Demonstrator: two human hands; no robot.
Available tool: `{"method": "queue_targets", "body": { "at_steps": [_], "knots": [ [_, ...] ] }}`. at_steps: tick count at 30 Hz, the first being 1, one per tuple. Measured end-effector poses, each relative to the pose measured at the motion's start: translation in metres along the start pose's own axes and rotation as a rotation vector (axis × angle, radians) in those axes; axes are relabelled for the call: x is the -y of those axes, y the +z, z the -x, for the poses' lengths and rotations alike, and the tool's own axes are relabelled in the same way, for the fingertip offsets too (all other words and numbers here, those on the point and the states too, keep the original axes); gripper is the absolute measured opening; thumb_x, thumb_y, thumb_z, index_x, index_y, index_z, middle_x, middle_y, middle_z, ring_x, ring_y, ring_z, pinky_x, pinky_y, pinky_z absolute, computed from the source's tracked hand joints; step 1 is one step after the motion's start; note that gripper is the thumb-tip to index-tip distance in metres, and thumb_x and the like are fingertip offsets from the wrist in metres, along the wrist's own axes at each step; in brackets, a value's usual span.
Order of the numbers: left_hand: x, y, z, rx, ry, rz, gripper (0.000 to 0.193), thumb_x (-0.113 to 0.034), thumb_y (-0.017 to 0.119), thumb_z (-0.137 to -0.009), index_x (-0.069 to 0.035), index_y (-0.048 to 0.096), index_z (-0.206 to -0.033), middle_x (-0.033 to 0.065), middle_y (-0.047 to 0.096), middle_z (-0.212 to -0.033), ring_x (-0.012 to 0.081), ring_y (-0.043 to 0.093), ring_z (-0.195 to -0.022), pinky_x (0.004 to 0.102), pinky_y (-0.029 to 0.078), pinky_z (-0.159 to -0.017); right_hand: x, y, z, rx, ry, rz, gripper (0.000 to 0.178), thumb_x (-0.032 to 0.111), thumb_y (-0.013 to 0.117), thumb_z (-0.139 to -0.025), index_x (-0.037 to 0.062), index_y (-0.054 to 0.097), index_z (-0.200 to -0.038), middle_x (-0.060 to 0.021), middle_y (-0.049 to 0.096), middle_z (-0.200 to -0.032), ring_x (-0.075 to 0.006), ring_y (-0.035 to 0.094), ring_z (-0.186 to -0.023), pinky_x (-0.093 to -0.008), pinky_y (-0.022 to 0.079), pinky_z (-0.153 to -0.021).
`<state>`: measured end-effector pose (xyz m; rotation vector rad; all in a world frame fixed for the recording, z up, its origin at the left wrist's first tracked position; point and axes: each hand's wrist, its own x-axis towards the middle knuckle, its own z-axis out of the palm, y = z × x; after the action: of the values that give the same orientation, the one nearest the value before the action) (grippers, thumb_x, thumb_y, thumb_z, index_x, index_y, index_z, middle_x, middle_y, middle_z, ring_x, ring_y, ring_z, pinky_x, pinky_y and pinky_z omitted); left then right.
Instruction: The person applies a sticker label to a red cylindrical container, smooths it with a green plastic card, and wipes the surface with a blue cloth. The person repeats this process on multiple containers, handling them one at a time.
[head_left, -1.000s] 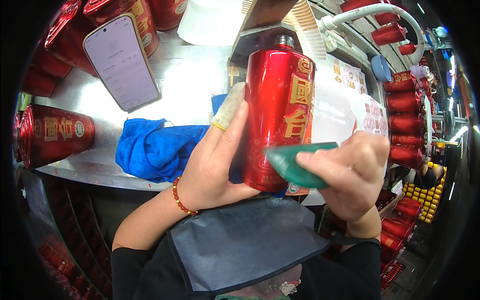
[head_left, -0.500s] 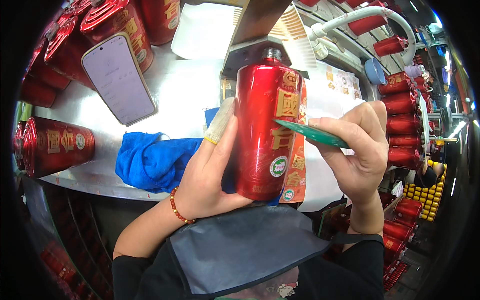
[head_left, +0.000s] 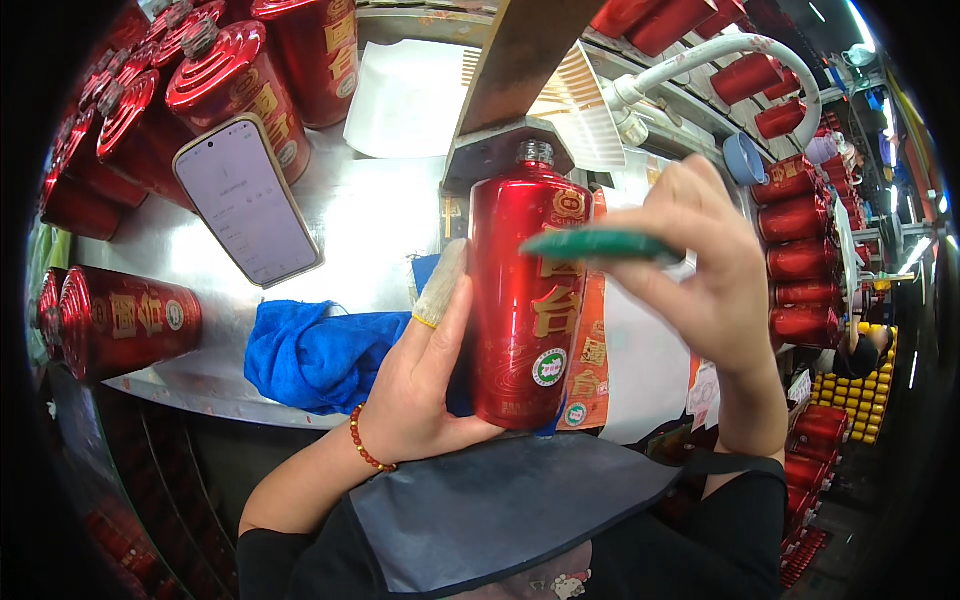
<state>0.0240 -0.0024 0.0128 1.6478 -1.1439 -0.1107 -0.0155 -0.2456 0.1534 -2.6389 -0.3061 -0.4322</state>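
Leaning over the bench point(head_left: 380, 215) in your dark apron point(head_left: 510, 510), you steady a shiny red bottle point(head_left: 510, 300) with your left hand point(head_left: 415, 395), fingers along its left side and thumb by its bottom. One finger wears a cloth finger cover point(head_left: 443, 287). Your right hand point(head_left: 715, 275) pinches a green scraper point(head_left: 600, 243) over the bottle's front; it is blurry, so I can't tell if they touch. Big gold signs and a round green-and-white badge are on the bottle, so that part looks done to me. Its neck has no cap. How much is left to do on this side, I can't tell. Just right of it is an orange strip point(head_left: 594, 370) with gold signs, and to the left sits a bunched blue cloth point(head_left: 320, 355). Farther off, a smartphone point(head_left: 250, 200) stands tilted in front of more red bottles point(head_left: 225, 85).
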Motion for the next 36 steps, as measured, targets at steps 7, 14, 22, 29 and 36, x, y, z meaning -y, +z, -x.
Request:
{"method": "queue_targets", "body": {
  "at_steps": [7, 14, 22, 29, 36],
  "knots": [
    [0.000, -0.001, 0.000, 0.031, -0.011, 0.032, 0.121, -0.027, 0.094, -0.073, 0.009, 0.017, -0.160, 0.0372, 0.022, -0.163, 0.0515, 0.030, -0.150, 0.0496, 0.035, -0.120, 0.010, 0.014, 0.019, -0.050, -0.193, 0.155, 0.040, 0.006, 0.082, -0.067, 0.0137, 0.082, -0.107, 0.0011, 0.056, -0.078, -0.0190, 0.047, -0.078, -0.0315, 0.035, -0.071],
    [0.002, 0.002, 0.000, 0.001, -0.013, 0.021, 0.125, -0.028, 0.096, -0.069, 0.007, 0.018, -0.161, 0.0318, 0.025, -0.164, 0.0457, 0.031, -0.152, 0.0471, 0.031, -0.122, 0.007, 0.018, 0.023, -0.074, -0.162, 0.129, 0.043, 0.002, 0.080, -0.065, 0.0114, 0.081, -0.107, -0.0004, 0.056, -0.079, -0.0205, 0.051, -0.078, -0.0332, 0.038, -0.069],
    [0.000, 0.000, 0.003, 0.052, -0.055, 0.005, 0.126, -0.030, 0.095, -0.071, 0.009, 0.016, -0.161, 0.0333, 0.026, -0.163, 0.0466, 0.032, -0.151, 0.0479, 0.032, -0.121, 0.004, 0.016, 0.018, -0.090, -0.212, 0.126, 0.043, 0.001, 0.079, -0.065, 0.0098, 0.080, -0.107, -0.0009, 0.053, -0.078, -0.0198, 0.049, -0.074, -0.0331, 0.039, -0.061],
    [0.000, 0.001, 0.002, 0.032, -0.044, -0.030, 0.127, -0.032, 0.097, -0.069, 0.009, 0.018, -0.160, 0.0303, 0.031, -0.162, 0.0436, 0.038, -0.148, 0.0463, 0.034, -0.119, 0.009, 0.009, 0.020, 0.001, -0.098, 0.022, 0.034, 0.000, 0.080, -0.076, 0.0082, 0.080, -0.108, -0.0012, 0.057, -0.080, -0.0178, 0.051, -0.074, -0.0299, 0.039, -0.066],
    [0.002, -0.001, 0.005, 0.075, -0.042, -0.035, 0.120, -0.030, 0.093, -0.074, 0.013, 0.019, -0.158, 0.0378, 0.026, -0.161, 0.0513, 0.035, -0.148, 0.0489, 0.036, -0.118, -0.016, 0.019, 0.025, -0.076, 0.099, -0.321, 0.021, 0.007, 0.083, -0.083, 0.0042, 0.078, -0.104, -0.0045, 0.060, -0.079, -0.0133, 0.054, -0.071, -0.0290, 0.042, -0.062]
  ]
}}
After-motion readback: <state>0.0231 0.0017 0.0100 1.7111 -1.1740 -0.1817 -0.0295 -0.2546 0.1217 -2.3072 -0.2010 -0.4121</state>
